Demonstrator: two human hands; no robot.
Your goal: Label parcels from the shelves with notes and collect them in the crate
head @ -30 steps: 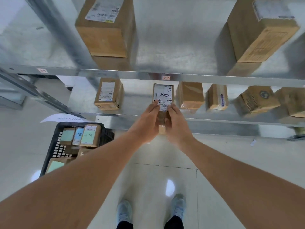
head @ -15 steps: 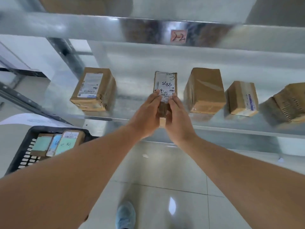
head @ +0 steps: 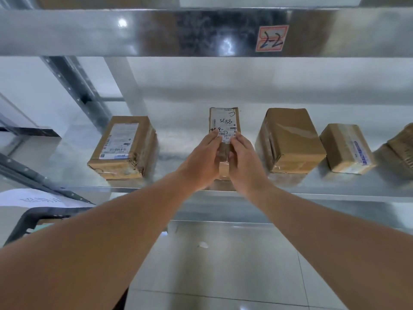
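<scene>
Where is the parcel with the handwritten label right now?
In the head view, the handwritten-label parcel stands mid-frame at the metal shelf's front edge, gripped by left hand and right hand, beside the large taped box.

Parcel carried in toward shelf
Narrow parcel (head: 224,124), gripped by left hand (head: 202,163) and right hand (head: 244,163), brought closer to shelf; crate (head: 21,222) pushed out toward 8 o'clock.

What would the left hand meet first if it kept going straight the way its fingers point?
Beyond the held parcel, the left hand would probably meet only bare shelf and then its back wall, though depth is unclear.
</scene>
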